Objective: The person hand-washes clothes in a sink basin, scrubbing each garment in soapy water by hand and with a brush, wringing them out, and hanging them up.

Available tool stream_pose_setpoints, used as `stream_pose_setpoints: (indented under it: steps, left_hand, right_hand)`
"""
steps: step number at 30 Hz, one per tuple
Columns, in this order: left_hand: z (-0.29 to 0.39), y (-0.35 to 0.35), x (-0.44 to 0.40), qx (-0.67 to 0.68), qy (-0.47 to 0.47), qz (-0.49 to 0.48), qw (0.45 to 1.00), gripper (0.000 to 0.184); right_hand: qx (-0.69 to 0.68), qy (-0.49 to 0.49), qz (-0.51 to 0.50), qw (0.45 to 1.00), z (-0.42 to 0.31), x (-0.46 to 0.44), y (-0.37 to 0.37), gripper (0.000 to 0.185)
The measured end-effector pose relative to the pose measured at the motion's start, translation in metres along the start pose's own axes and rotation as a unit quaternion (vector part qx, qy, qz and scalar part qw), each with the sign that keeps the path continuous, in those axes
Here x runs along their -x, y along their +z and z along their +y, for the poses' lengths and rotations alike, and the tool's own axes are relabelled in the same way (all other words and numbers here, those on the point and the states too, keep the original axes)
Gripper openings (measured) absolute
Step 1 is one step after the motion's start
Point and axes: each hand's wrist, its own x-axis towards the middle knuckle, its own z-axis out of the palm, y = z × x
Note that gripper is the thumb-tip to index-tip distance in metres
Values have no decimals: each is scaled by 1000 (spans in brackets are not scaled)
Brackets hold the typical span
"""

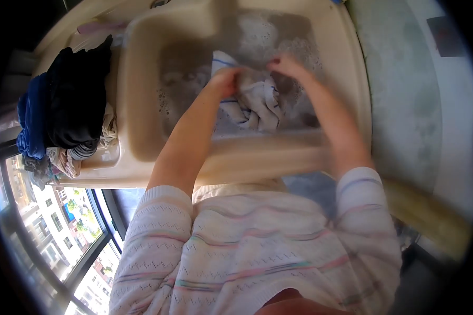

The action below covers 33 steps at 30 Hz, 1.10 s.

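Note:
A white cloth with blue stripes [260,102] lies bunched in murky, sudsy water inside a beige sink [139,94]. My left hand [227,81] is closed on the cloth's upper left part, and a striped corner sticks up beside it. Just above and to the right of the bundle is my right hand [286,65], its fingers curled together and blurred by motion. Whether anything is between those fingers is too blurred to make out. White foam [257,31] floats at the back of the basin.
Dark and blue clothes [76,97] are piled on the sink's left ledge, some hanging over its edge. A window [63,226] is at the lower left. A pale wall or panel [404,94] stands along the right side.

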Motion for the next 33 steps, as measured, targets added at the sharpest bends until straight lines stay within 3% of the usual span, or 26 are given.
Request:
stream_pose_setpoints:
  steps: [3, 4, 5, 7, 10, 12, 16, 19, 22, 23, 26, 28, 30, 32, 33]
  left_hand:
    - [12, -3, -2, 13, -6, -53, 999, 34]
    - [12, -6, 0, 14, -9, -69, 997, 35]
    - [10, -10, -1, 18, -12, -64, 998, 36]
    - [13, -10, -4, 13, -9, -67, 998, 38]
    - [17, -5, 4, 46, 6, -58, 997, 34]
    - [19, -3, 11, 42, 19, -39, 998, 33]
    - [17, -1, 12, 39, 34, -29, 998, 32]
    - [15, 2, 12, 31, 43, -6, 999, 32]
    - [11, 1, 10, 50, 46, 14, 998, 30]
    - [10, -1, 7, 60, 49, 15, 997, 30]
    - [12, 1, 1, 86, 50, 15, 995, 29]
    - [7, -3, 0, 95, 56, 21, 994, 29]
    - [5, -7, -5, 93, 79, 28, 992, 29]
    - [3, -8, -4, 124, 94, 15, 988, 29]
    - [7, -7, 0, 125, 87, 15, 988, 29]
  right_hand:
    - [-15, -83, 256, 963, -30, -7, -98, 24]
    - [69, -57, 327, 941, -35, -18, -138, 28]
    - [150, -33, 398, 904, -33, -37, -169, 33]
    - [252, -188, 577, 754, -29, -64, -201, 19]
    - [363, -112, 529, 759, -18, -72, -228, 13]
    - [285, -73, 363, 884, -3, -83, -241, 52]
    - [279, 31, 269, 921, 18, -102, -248, 59]
    - [274, 38, 231, 933, 23, -108, -266, 61]
    - [282, 113, 154, 940, 9, -97, -271, 62]
    - [260, 95, 187, 943, 1, -87, -264, 62]
    - [178, -20, 160, 971, -40, -47, -219, 66]
    - [-3, -160, 179, 971, -10, -57, -135, 70]
    - [-4, -100, 76, 992, -5, -43, -59, 70]
    - [78, -2, 99, 992, -2, -31, -2, 67]
    - [57, -4, 89, 994, 0, -31, 7, 65]
